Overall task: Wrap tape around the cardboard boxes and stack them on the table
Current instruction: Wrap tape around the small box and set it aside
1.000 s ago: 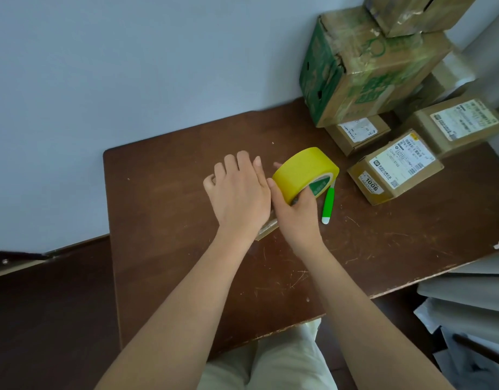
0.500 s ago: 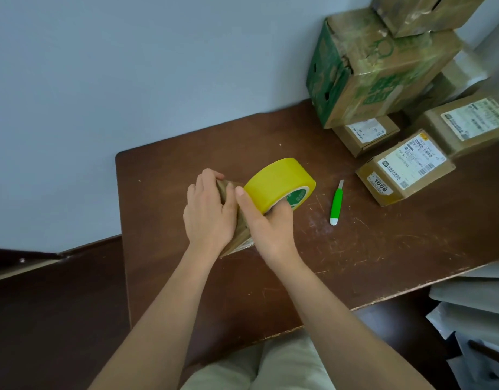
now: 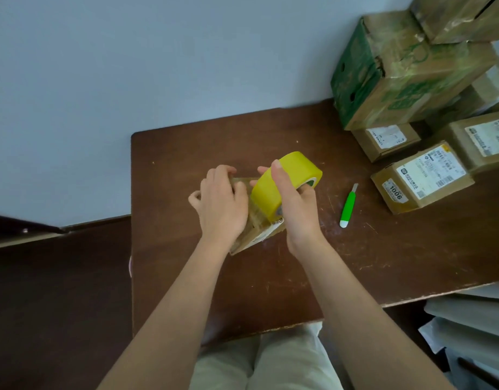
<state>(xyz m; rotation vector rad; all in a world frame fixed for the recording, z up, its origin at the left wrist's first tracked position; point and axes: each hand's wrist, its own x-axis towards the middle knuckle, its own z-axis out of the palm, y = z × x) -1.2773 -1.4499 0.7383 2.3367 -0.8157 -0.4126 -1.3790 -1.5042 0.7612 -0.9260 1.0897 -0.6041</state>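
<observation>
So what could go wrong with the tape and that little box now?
The left hand holds the small box up on one edge, so it might slip or tip while the right hand pulls the tape roll over it. The clear tape could also crease or stick crooked. The green cutter lies close to the right wrist, so an elbow or sleeve might knock it off the table.

A second ago the left hand [image 3: 223,205] lay flat over the small box [image 3: 261,233] on the table [image 3: 383,263]; now its fingers curl over the box's far edge and hold it tipped up on its near end. The right hand [image 3: 299,204] has brought the tape roll [image 3: 284,184] from beside the green knife [image 3: 347,206] up over the box, thumb along the yellow band, and a clear strip now runs down the box's face.
</observation>
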